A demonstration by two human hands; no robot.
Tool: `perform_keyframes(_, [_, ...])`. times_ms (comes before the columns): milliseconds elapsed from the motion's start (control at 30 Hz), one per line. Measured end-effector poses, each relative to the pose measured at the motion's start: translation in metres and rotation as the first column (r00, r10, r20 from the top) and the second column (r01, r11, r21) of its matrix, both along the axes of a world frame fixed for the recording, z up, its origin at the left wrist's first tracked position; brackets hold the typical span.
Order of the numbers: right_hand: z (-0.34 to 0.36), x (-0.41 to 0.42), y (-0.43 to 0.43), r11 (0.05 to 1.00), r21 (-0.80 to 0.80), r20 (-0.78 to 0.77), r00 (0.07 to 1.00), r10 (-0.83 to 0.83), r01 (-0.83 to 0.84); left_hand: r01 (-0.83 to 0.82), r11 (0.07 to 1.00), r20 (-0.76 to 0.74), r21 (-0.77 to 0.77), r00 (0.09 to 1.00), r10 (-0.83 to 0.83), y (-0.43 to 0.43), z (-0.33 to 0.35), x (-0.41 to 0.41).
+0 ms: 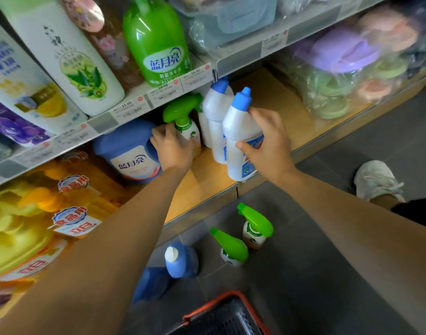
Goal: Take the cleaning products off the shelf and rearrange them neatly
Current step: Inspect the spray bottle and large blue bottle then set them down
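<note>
My right hand (267, 141) grips a white bottle with a blue cap (238, 131) at the front edge of the wooden shelf (207, 180). A second white, blue-capped bottle (215, 110) stands just behind it. My left hand (173, 146) wraps round a green-trigger spray bottle (183, 117) to their left on the same shelf. A blue detergent jug (127, 153) sits left of that hand. On the grey floor stand two more green spray bottles (256, 226) (231, 247) and a blue bottle with a white cap (181, 259).
The shelf above holds a green bottle (156, 42) and large white bottles (62, 54). Yellow detergent jugs (21, 230) fill the lower left. Wrapped plastic tubs (340, 68) sit at the right. An orange-rimmed basket (221, 315) stands on the floor near a white shoe (376, 180).
</note>
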State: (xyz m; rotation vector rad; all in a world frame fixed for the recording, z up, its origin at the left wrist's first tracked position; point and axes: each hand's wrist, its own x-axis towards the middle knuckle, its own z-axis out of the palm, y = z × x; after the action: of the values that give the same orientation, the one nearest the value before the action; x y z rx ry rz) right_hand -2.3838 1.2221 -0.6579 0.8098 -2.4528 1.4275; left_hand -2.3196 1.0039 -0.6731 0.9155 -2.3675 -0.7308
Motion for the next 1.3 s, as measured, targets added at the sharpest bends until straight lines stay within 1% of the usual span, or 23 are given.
perform_keyframes(67, [0.001,0.0,0.001,1.0,0.009,0.001,1.0,-0.004,0.004,0.009,1.0,-0.03,0.01,1.0,-0.008,0.004,0.0,0.005])
perform_keyframes(167, [0.002,-0.001,0.002,1.0,0.021,0.013,1.0,0.002,-0.002,0.067,0.987,-0.082,0.147,0.995,-0.055,0.011,0.0,0.007])
perform_keyframes(233, [0.002,-0.002,0.002,1.0,0.029,0.018,1.0,0.003,-0.004,0.085,0.977,-0.083,0.198,0.994,-0.069,0.011,0.002,0.007])
perform_keyframes(400, [0.003,-0.002,0.001,0.999,0.042,0.025,1.0,0.005,-0.006,0.127,0.967,-0.085,0.223,0.99,-0.11,0.007,0.009,0.024])
perform_keyframes(500, [0.008,0.002,0.001,0.997,0.07,0.047,0.999,0.008,-0.012,0.166,0.953,-0.124,0.253,0.983,-0.139,0.01,0.012,0.051])
perform_keyframes(567, [0.018,0.003,0.003,0.993,0.104,0.105,0.993,0.05,-0.061,0.192,0.94,-0.153,0.281,0.976,-0.153,0.015,0.019,0.074])
perform_keyframes(667, [0.037,0.011,0.013,0.98,0.121,0.249,0.961,0.122,-0.156,0.218,0.919,-0.179,0.328,0.97,-0.166,0.029,0.035,0.11])
perform_keyframes(800, [0.053,0.046,0.019,0.98,0.123,0.359,0.928,0.101,-0.154,0.312,0.864,-0.248,0.395,0.942,-0.227,0.054,0.068,0.155])
perform_keyframes(900, [0.059,0.082,0.023,0.956,0.13,0.458,0.871,0.176,-0.261,0.388,0.806,-0.314,0.447,0.912,-0.265,0.072,0.094,0.185])
perform_keyframes(967, [0.066,0.106,0.03,0.927,0.114,0.525,0.814,0.248,-0.356,0.433,0.758,-0.358,0.488,0.891,-0.278,0.084,0.111,0.203])
perform_keyframes(1000, [0.071,0.119,0.034,0.906,0.074,0.571,0.762,0.304,-0.417,0.456,0.728,-0.383,0.512,0.88,-0.282,0.089,0.119,0.213])
perform_keyframes(1067, [0.079,0.142,0.042,0.824,-0.028,0.661,0.608,0.44,-0.566,0.499,0.655,-0.443,0.568,0.856,-0.267,0.097,0.132,0.231])
perform_keyframes(1100, [0.081,0.154,0.045,0.781,-0.062,0.675,0.55,0.492,-0.622,0.514,0.616,-0.475,0.597,0.845,-0.245,0.101,0.138,0.24])
perform_keyframes(1133, [0.084,0.166,0.048,0.755,-0.088,0.673,0.521,0.526,-0.649,0.522,0.583,-0.499,0.622,0.839,-0.218,0.104,0.143,0.249])
perform_keyframes(1167, [0.087,0.177,0.051,0.749,-0.112,0.665,0.511,0.544,-0.653,0.526,0.555,-0.516,0.644,0.835,-0.192,0.108,0.147,0.257])
perform_keyframes(1233, [0.092,0.196,0.056,0.767,-0.166,0.65,0.516,0.558,-0.62,0.52,0.519,-0.525,0.678,0.837,-0.153,0.115,0.151,0.274])
perform_keyframes(1300, [0.091,0.214,0.06,0.774,-0.217,0.628,0.522,0.577,-0.595,0.501,0.517,-0.527,0.695,0.843,-0.109,0.119,0.15,0.288])
